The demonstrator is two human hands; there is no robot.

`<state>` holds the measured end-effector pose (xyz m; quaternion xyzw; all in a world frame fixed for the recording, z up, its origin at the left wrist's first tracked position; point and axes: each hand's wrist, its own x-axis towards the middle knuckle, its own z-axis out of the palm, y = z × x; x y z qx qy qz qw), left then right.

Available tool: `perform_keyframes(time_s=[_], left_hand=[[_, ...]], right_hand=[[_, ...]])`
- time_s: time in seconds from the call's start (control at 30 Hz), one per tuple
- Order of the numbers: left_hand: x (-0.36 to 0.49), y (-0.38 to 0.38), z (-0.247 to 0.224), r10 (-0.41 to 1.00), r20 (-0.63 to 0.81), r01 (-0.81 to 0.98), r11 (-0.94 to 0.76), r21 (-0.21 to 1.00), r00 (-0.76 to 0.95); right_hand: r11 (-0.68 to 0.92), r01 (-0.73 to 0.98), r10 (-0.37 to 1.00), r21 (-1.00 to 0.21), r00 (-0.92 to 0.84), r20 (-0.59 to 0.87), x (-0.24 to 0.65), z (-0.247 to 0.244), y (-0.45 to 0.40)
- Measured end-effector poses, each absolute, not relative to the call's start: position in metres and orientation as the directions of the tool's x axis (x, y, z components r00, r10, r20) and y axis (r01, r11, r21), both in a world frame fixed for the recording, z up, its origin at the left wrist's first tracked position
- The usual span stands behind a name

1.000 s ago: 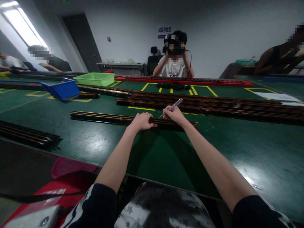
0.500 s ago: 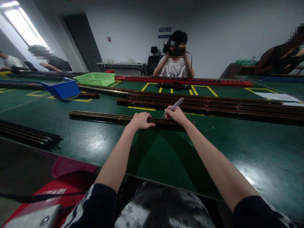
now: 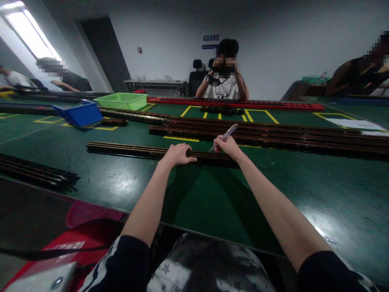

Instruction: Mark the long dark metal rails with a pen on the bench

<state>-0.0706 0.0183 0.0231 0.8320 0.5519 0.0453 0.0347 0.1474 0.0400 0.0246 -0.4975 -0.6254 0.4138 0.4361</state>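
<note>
A bundle of long dark strips [image 3: 130, 150] with copper-coloured edges lies crosswise on the green table in front of me. My left hand [image 3: 179, 154] is wrapped over the middle of this bundle, thumb on the near side. In my right hand [image 3: 225, 145] is a slim pen-like tool [image 3: 230, 130], gripped between thumb and fingers. Its thin tip points down and left, at the top of the strips just right of my left hand; whether it touches them is too small to tell.
Longer dark strips [image 3: 273, 136] lie beyond the bundle, more strips [image 3: 36, 170] at left. A blue bin [image 3: 80, 114] and green basket [image 3: 121, 101] stand back left. Across the table [image 3: 194, 202] sits a person [image 3: 223, 87]; others sit at both sides.
The strip bundle and my left hand have slid slightly left. My right hand with the pen-like tool has moved a little right. The person opposite has shifted their hands and the headgear before their face.
</note>
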Motion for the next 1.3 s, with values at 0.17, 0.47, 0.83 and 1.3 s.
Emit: perform_keyframes(time_s=[0.17, 0.47, 0.83, 1.3], left_hand=[[-0.069, 0.016, 0.022, 0.913, 0.061, 0.909, -0.407, 0.09, 0.403], [-0.067, 0.014, 0.022, 0.893, 0.106, 0.895, -0.444, 0.052, 0.437], [-0.035, 0.005, 0.014, 0.85, 0.177, 0.863, -0.505, 0.003, 0.496], [-0.03, 0.008, 0.011, 0.857, 0.2, 0.876, -0.482, -0.018, 0.475]], right_hand=[[0.188, 0.259, 0.98, -0.947, -0.119, 0.162, 0.145, 0.024, 0.037], [0.217, 0.236, 0.972, -0.947, -0.146, 0.186, 0.147, 0.019, 0.04], [0.212, 0.21, 0.973, -0.954, -0.133, 0.187, 0.145, 0.02, 0.04], [0.234, 0.262, 0.969, -0.936, -0.137, 0.204, 0.146, 0.019, 0.042]])
